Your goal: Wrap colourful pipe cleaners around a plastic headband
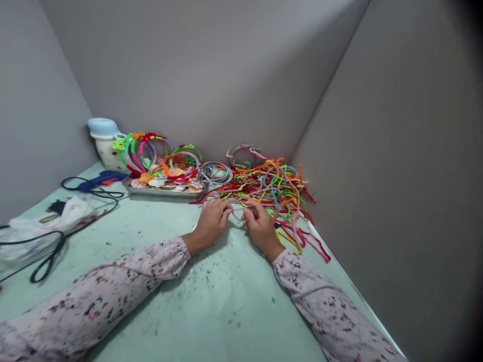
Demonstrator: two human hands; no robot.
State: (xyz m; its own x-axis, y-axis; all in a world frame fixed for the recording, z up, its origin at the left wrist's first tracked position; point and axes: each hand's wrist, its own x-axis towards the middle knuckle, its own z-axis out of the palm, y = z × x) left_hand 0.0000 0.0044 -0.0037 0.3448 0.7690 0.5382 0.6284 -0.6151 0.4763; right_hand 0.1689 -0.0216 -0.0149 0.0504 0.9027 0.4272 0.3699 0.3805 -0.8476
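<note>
Near the middle of the pale green table (226, 301), my left hand (212, 223) pinches one side of a small, thin, greyish-purple loop (237, 215). My right hand (259, 225) has its fingers closed on the other side of that loop. The two hands are a short gap apart. Just beyond and to the right of my right hand lies a tangled pile of colourful fuzzy stems (264, 183). Some yellow and red stems hang down beside my right wrist.
A metal tray (166, 192) bears shells, with fuzzy colourful rings (145, 151) on top. Beside it are coiled grey wire rings (216, 172). At the left stand a blue-lidded bottle (107, 146), a black cable (62, 244) and a plastic bag (30, 236). Grey walls enclose the table.
</note>
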